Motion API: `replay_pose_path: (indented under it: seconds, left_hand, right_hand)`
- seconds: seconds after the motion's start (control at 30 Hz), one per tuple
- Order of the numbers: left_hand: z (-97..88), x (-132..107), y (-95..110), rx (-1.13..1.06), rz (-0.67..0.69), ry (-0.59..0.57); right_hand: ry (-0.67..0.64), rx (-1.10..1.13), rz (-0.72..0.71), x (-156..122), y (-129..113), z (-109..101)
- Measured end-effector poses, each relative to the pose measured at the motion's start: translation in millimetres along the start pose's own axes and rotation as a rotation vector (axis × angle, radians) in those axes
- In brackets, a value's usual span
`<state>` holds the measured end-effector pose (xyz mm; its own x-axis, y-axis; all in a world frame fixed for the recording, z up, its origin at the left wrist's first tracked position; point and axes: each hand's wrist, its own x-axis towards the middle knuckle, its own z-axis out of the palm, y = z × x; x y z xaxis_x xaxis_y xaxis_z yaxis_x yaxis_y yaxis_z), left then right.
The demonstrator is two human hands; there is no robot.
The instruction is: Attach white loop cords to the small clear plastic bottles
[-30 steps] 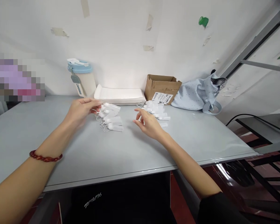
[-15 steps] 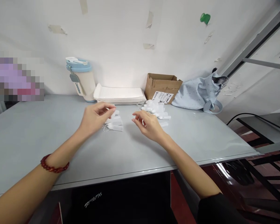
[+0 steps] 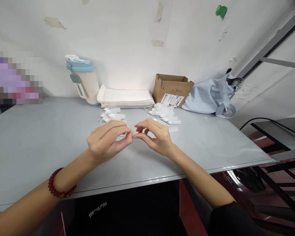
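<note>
My left hand (image 3: 108,141) and my right hand (image 3: 154,136) meet fingertip to fingertip above the grey table (image 3: 39,137), both pinched. Whatever sits between the fingertips is too small to make out. Just behind my left hand lies a row of small white tags with loops (image 3: 111,114). Behind my right hand lies a second pile of the same white tags (image 3: 164,114). A red bead bracelet (image 3: 60,185) is on my left wrist.
Along the wall stand a blue-lidded tumbler (image 3: 82,78), a stack of white paper bags (image 3: 125,97), an open cardboard box (image 3: 172,89) and a pale blue cloth bag (image 3: 211,96). A black cable (image 3: 260,120) and metal frame lie to the right.
My left hand has drawn back from the tag row toward me and to the right. The right hand has come nearer too, and both now pinch together at their fingertips.
</note>
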<state>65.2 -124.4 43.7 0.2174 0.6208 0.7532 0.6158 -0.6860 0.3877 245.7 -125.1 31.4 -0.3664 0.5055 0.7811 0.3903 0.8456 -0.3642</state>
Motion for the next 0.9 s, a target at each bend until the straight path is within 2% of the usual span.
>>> replay_pose_path:
  seconds: [0.2, 0.37, 0.47, 0.57, 0.63, 0.77, 0.9]
  left_hand:
    - [-4.3, -2, 7, 0.024, 0.071, 0.021]
    - [-5.9, -1, 7, 0.035, 0.067, 0.018]
    - [-3.0, 0, 3, -0.063, 0.079, 0.034]
    - [-1.0, 2, 0, -0.253, 0.093, 0.032]
    - [-1.6, 4, -1, -0.408, 0.015, -0.037]
    - [-4.7, 10, -8, -0.666, -0.247, -0.248]
    - [-4.3, 12, -14, -0.816, -0.347, -0.382]
  right_hand:
    - [0.064, 0.034, -0.062, 0, -3, 0]
    - [0.042, 0.024, -0.023, 0, -5, -1]
    - [0.043, 0.044, -0.026, 2, -8, -2]
    - [0.050, 0.122, -0.008, 4, -11, -5]
    - [0.035, 0.207, 0.052, 6, -13, -7]
    - [-0.023, 0.453, 0.242, 7, -14, -10]
    - [-0.059, 0.603, 0.361, 8, -17, -11]
